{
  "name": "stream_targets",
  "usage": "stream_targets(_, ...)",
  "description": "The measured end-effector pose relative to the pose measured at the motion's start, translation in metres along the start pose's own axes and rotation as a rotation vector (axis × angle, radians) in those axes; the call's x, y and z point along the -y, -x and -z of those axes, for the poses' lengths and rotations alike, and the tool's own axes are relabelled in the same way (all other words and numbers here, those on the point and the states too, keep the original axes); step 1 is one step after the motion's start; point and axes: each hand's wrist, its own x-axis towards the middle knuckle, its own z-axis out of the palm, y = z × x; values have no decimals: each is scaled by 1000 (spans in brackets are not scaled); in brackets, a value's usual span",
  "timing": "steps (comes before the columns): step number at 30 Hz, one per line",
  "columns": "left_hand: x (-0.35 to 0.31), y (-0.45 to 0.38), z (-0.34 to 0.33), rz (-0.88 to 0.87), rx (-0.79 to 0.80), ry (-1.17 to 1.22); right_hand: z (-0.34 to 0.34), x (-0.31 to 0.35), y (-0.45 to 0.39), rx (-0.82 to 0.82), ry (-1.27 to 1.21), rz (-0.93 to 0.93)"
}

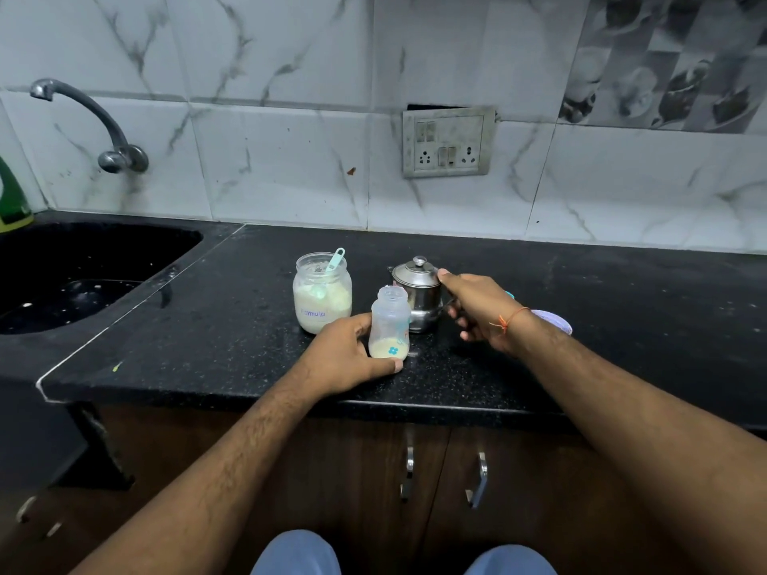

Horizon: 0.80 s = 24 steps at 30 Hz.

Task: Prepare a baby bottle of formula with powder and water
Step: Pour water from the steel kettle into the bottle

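Note:
An open baby bottle [389, 321] stands upright on the black counter [216, 325], with pale powder in its bottom. My left hand [346, 356] grips its lower part from the left. Just behind it stands a small steel pot [417, 292] with a knobbed lid. My right hand [477, 309] holds the pot's handle from the right, thumb up by the lid's rim. Left of the pot is an open glass jar [321, 300] labelled formula, partly full of powder, with a teal scoop [335, 259] standing in it.
A black sink [83, 276] lies at the left under a wall tap [89, 118]. A lilac lid [554, 319] shows behind my right wrist. A switch and socket plate [448, 143] is on the tiled wall. Cupboard doors with metal handles [477, 479] are below the counter.

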Motion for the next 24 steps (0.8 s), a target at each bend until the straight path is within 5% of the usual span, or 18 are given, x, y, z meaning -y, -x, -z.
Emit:
stream_targets(11, -3, 5, -2, -1, -33, -17, 6, -15, 10, -174, -28, 221)
stream_targets(24, -1, 6, -4, 0, -53, 2, 56, 42, 53, -115, 140, 207)
